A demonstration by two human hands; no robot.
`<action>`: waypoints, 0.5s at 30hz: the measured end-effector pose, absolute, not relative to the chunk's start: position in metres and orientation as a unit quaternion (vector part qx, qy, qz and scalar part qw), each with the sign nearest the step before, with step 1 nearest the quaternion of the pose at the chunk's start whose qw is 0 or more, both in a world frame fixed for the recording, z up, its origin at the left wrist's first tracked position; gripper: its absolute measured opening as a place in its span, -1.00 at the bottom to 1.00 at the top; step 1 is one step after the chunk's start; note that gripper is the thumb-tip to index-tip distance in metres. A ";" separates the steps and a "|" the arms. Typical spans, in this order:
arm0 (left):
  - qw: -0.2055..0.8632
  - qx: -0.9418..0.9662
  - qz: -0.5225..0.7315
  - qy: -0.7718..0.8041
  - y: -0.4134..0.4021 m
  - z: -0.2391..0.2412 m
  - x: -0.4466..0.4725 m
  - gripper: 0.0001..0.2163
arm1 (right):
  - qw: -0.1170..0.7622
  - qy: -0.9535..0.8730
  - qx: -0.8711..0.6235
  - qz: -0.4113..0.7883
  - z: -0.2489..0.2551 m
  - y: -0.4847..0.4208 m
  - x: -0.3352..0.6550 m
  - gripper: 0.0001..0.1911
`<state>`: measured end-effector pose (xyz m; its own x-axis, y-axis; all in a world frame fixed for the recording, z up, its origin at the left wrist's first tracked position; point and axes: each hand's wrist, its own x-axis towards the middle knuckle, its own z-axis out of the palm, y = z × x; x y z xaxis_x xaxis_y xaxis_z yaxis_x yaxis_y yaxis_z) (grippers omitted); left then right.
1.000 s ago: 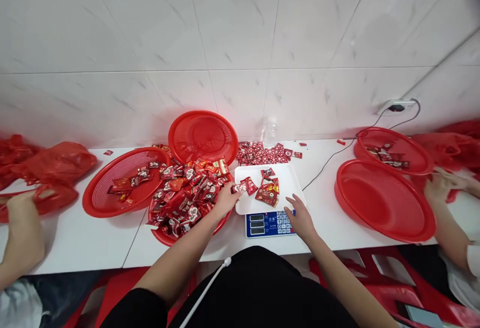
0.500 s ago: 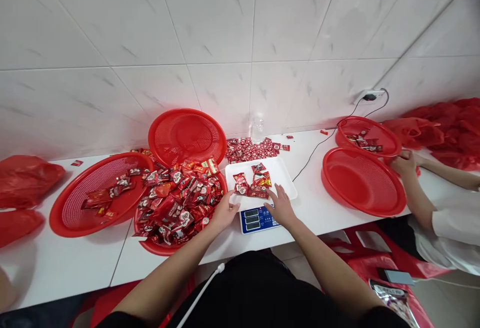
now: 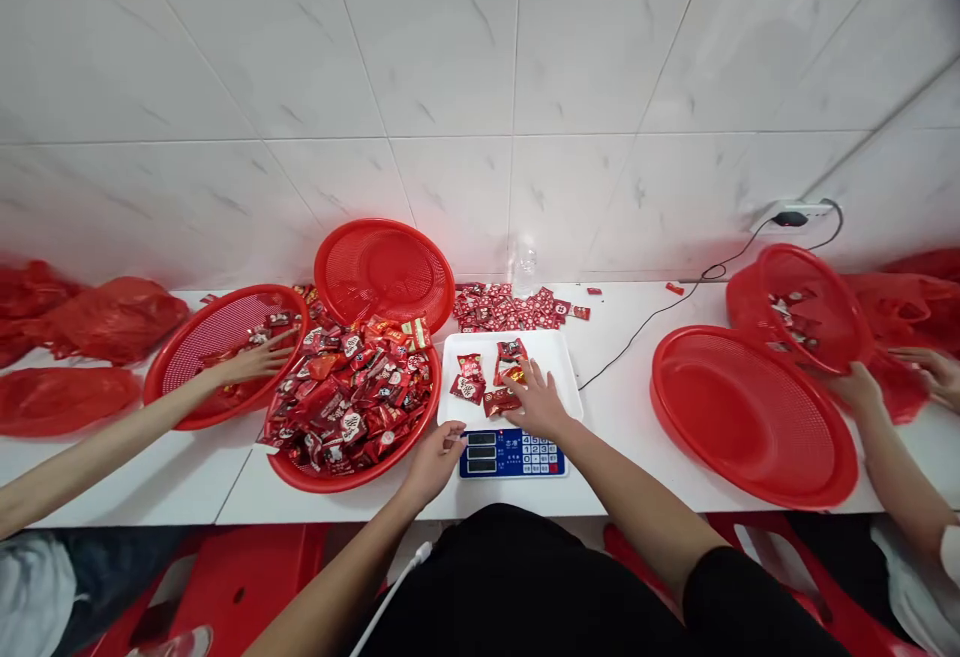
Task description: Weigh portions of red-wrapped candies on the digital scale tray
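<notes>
In front of me stands a digital scale (image 3: 513,453) with a white tray (image 3: 559,357) on top. Several small red snack packets (image 3: 469,379) lie loose on the tray. My right hand (image 3: 538,403) reaches over the tray with its fingers spread, touching the packets on the right side. Some of those packets are partly hidden beneath it. My left hand (image 3: 435,462) rests by the scale's left edge, its fingers loosely bent and apart, with nothing visible in them. Just left of it sits a red basket (image 3: 330,482) heaped with red snack packets (image 3: 360,387).
A co-worker's arm (image 3: 251,362) reaches into another basket (image 3: 176,362) at left. At right, a co-worker's hand (image 3: 859,387) tips a basket (image 3: 750,287) behind a red basin (image 3: 750,417). Small packets (image 3: 502,309), a clear bottle (image 3: 524,262) and a cord (image 3: 645,312) lie along the wall.
My right hand has moved further over the tray, onto the packets. My left hand has drawn down along the scale. A co-worker's arm has appeared at left; the right-hand basket has been tipped up.
</notes>
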<state>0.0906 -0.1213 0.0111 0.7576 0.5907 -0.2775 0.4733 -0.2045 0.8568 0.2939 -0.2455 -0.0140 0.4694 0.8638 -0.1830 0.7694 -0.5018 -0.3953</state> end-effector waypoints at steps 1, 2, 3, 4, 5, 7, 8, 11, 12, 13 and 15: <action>0.531 0.773 0.058 0.343 -0.128 0.012 0.096 -0.69 | 0.122 -0.503 -0.835 0.185 -0.015 -0.242 0.297 -0.25; 0.532 0.772 0.060 0.342 -0.135 0.012 0.100 -0.69 | 0.114 -0.522 -0.825 0.185 -0.017 -0.238 0.301 -0.23; 0.533 0.772 0.061 0.342 -0.140 0.014 0.104 -0.69 | 0.107 -0.536 -0.817 0.183 -0.019 -0.235 0.304 -0.23; 0.534 0.771 0.061 0.341 -0.145 0.015 0.107 -0.70 | 0.105 -0.547 -0.812 0.177 -0.021 -0.232 0.307 -0.24; 0.534 0.771 0.062 0.341 -0.149 0.017 0.109 -0.70 | 0.106 -0.556 -0.808 0.165 -0.023 -0.230 0.310 -0.27; 0.537 0.768 0.066 0.342 -0.154 0.019 0.109 -0.71 | 0.115 -0.575 -0.798 0.136 -0.027 -0.229 0.317 -0.36; 0.538 0.768 0.067 0.343 -0.156 0.020 0.108 -0.71 | 0.119 -0.585 -0.793 0.124 -0.028 -0.228 0.320 -0.41; 0.537 0.767 0.067 0.344 -0.155 0.017 0.101 -0.71 | 0.121 -0.604 -0.779 0.115 -0.031 -0.227 0.328 -0.57; 0.537 0.767 0.065 0.345 -0.154 0.015 0.099 -0.71 | 0.119 -0.602 -0.780 0.122 -0.032 -0.225 0.330 -0.60; 0.537 0.767 0.064 0.345 -0.152 0.014 0.097 -0.71 | 0.120 -0.594 -0.784 0.132 -0.032 -0.223 0.332 -0.62; 0.536 0.770 0.062 0.339 -0.148 0.013 0.095 -0.72 | 0.140 -0.561 -0.801 0.154 -0.031 -0.219 0.335 -0.63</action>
